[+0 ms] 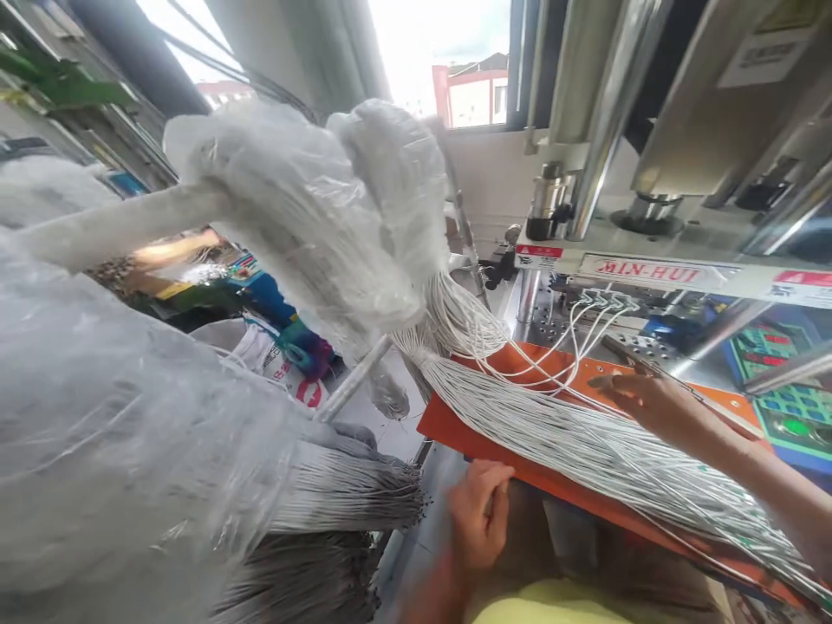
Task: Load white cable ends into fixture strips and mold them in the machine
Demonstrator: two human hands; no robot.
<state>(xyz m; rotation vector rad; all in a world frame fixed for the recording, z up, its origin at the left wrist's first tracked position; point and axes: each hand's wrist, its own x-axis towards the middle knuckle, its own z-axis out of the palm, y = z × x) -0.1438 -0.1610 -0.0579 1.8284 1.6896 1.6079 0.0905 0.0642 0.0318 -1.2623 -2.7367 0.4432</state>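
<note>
left hand [479, 513] half-closed at orange board [455, 429] edge, hold unclear; open right hand [656, 403] flattens white wire bundle [585, 442].

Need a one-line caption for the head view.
Left hand and right hand at a flat orange board bearing a bundle of thin white wires, by a MIN-HUI machine.

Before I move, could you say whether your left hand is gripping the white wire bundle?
No, the left hand is at the orange board's edge, apart from the wires.
</note>
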